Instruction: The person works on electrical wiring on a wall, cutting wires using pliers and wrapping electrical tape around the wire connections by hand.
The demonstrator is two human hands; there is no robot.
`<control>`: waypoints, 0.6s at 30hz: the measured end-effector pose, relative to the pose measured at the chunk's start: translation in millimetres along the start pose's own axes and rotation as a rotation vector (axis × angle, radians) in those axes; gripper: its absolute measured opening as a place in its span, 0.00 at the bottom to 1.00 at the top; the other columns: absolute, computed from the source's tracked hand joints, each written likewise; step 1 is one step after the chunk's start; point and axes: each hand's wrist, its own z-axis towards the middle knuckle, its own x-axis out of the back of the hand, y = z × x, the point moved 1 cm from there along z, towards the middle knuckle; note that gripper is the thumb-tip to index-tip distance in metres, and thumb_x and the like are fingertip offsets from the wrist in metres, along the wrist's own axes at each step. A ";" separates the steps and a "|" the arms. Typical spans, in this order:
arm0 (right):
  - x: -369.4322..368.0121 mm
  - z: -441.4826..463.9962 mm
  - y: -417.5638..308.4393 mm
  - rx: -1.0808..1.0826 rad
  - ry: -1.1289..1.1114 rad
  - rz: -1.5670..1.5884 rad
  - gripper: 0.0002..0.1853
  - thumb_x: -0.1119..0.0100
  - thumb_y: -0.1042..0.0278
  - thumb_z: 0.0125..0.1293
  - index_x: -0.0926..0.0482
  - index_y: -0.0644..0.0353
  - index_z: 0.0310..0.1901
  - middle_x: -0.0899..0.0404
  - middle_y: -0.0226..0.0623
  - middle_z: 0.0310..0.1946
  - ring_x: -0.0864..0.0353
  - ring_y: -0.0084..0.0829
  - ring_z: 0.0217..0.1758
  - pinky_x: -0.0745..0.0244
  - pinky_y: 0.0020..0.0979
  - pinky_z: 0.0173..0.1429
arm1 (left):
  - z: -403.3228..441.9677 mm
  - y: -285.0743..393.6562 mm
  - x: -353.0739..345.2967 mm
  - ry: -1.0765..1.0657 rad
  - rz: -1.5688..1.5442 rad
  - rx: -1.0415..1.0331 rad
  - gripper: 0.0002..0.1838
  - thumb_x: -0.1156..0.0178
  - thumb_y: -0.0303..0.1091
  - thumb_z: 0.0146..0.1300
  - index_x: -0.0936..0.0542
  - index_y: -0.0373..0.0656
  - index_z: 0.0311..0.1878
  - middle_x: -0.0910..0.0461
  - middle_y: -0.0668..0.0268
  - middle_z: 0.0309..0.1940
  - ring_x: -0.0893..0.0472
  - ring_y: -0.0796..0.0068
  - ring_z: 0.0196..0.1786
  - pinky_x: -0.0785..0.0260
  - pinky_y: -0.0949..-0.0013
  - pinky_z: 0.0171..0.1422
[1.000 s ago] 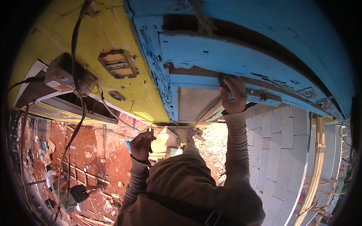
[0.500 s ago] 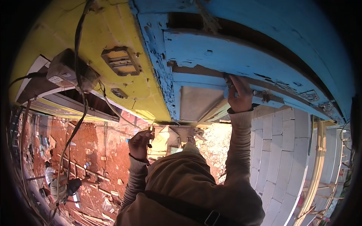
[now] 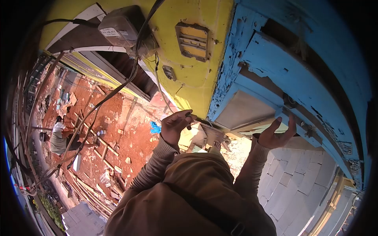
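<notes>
My right hand (image 3: 276,135) is off the blue wooden frame (image 3: 275,70), just below its lower edge, with thumb and fingers apart and nothing between them. A small dark round piece (image 3: 289,100) sits on the frame above those fingertips. Near the lower end of the yellow wall (image 3: 197,86), my left hand (image 3: 176,126) is pinched around a small dark item (image 3: 188,115), too small to name.
A dark meter box (image 3: 122,27) with loose black cables (image 3: 136,69) hangs at the upper left. A broken socket frame (image 3: 193,41) is on the yellow wall. Far below, a person (image 3: 59,137) is beside bamboo poles (image 3: 96,135) on red ground. Grey blocks (image 3: 291,173) form a wall at right.
My right hand has come away from the blue frame and opened. The view has turned, so the wall and frame now lie further right. My left hand keeps its pinch.
</notes>
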 end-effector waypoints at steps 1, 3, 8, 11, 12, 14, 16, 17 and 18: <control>-6.3 -14.0 -26.1 -0.023 -0.090 0.149 0.17 0.40 0.76 0.61 0.22 0.65 0.53 0.20 0.48 0.48 0.20 0.44 0.52 0.26 0.43 0.58 | -0.2 2.1 -2.5 0.008 0.003 -0.005 0.12 0.38 0.25 0.66 0.18 0.30 0.51 0.13 0.57 0.40 0.16 0.71 0.44 0.25 0.67 0.55; -22.1 -44.0 -66.4 -0.072 -0.529 0.544 0.18 0.34 0.74 0.60 0.23 0.65 0.52 0.20 0.47 0.49 0.19 0.43 0.52 0.26 0.40 0.58 | -0.7 6.4 -8.0 0.009 -0.014 -0.068 0.14 0.38 0.24 0.68 0.19 0.32 0.55 0.13 0.56 0.42 0.14 0.70 0.44 0.22 0.68 0.51; -63.7 -96.2 -105.9 -0.387 -1.121 1.077 0.16 0.30 0.73 0.62 0.23 0.66 0.49 0.15 0.37 0.41 0.15 0.26 0.45 0.22 0.28 0.52 | -1.7 13.9 -13.3 0.029 -0.139 -0.066 0.10 0.41 0.24 0.69 0.17 0.30 0.49 0.14 0.57 0.41 0.16 0.68 0.44 0.25 0.64 0.56; -77.9 -86.8 -114.9 -0.497 -1.266 1.124 0.12 0.33 0.76 0.65 0.22 0.67 0.49 0.15 0.37 0.42 0.16 0.24 0.45 0.22 0.27 0.51 | 2.6 22.2 -9.2 0.031 -0.253 -0.109 0.10 0.42 0.24 0.69 0.17 0.30 0.49 0.14 0.55 0.43 0.16 0.68 0.45 0.25 0.64 0.56; -80.4 -78.5 -124.7 -0.476 -1.226 1.096 0.09 0.36 0.76 0.68 0.20 0.68 0.47 0.14 0.37 0.38 0.16 0.22 0.43 0.22 0.25 0.49 | 5.6 27.9 -7.7 0.009 -0.285 -0.118 0.11 0.42 0.25 0.70 0.17 0.30 0.50 0.15 0.55 0.48 0.18 0.69 0.48 0.26 0.65 0.57; -92.6 -75.4 -124.1 -0.469 -1.294 1.101 0.08 0.36 0.76 0.68 0.20 0.69 0.46 0.14 0.37 0.36 0.16 0.22 0.42 0.23 0.24 0.48 | 13.6 30.0 -3.2 0.062 -0.385 -0.119 0.10 0.40 0.26 0.69 0.16 0.32 0.50 0.16 0.56 0.52 0.20 0.73 0.46 0.28 0.68 0.54; -101.6 -67.4 -128.0 -0.452 -1.398 1.088 0.07 0.37 0.76 0.69 0.20 0.70 0.44 0.15 0.35 0.32 0.18 0.18 0.38 0.24 0.21 0.42 | 22.3 33.6 3.8 0.100 -0.545 -0.093 0.11 0.37 0.28 0.68 0.15 0.34 0.49 0.19 0.59 0.57 0.25 0.78 0.42 0.32 0.72 0.47; -106.6 -63.3 -131.5 -0.452 -1.410 1.076 0.07 0.37 0.76 0.69 0.20 0.70 0.44 0.15 0.35 0.32 0.18 0.18 0.38 0.24 0.21 0.42 | 28.1 31.9 9.1 0.106 -0.558 -0.088 0.11 0.37 0.28 0.68 0.15 0.34 0.49 0.19 0.59 0.57 0.25 0.78 0.42 0.32 0.72 0.47; -113.3 -60.3 -134.7 -0.456 -1.448 1.047 0.06 0.38 0.75 0.69 0.20 0.70 0.43 0.16 0.34 0.31 0.19 0.16 0.36 0.25 0.20 0.40 | 34.6 31.1 15.1 0.162 -0.457 -0.116 0.11 0.36 0.29 0.68 0.15 0.35 0.49 0.18 0.61 0.53 0.26 0.79 0.40 0.33 0.73 0.46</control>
